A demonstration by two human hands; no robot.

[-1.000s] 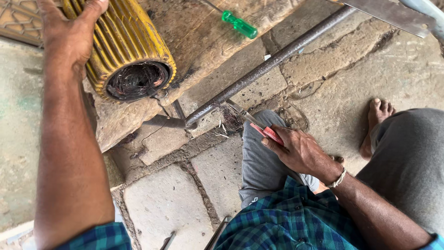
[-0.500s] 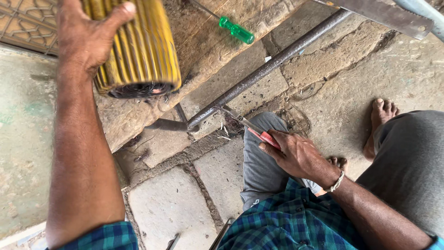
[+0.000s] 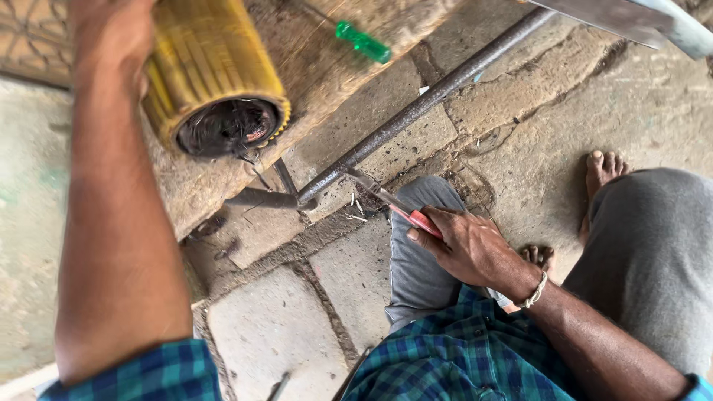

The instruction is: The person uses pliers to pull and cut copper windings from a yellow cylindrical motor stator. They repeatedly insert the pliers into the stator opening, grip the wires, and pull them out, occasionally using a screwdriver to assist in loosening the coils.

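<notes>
- Compared to a second ago, your left hand (image 3: 111,37) has rolled the yellow ribbed motor stator (image 3: 212,82) so its dark, wire-packed open end faces more toward you; the right hand hasn't really budged.
- No packages, labels or signs anywhere near your fingers.
- Left fingers are wrapped over the stator's top, on the stone ledge (image 3: 327,67).
- Right hand (image 3: 464,249) is clamped on red-handled pliers (image 3: 394,204), handle under your fingers, tip by the long grey metal rod (image 3: 423,104).
- Green-handled screwdriver (image 3: 364,42) lies up on the ledge, well apart.
</notes>
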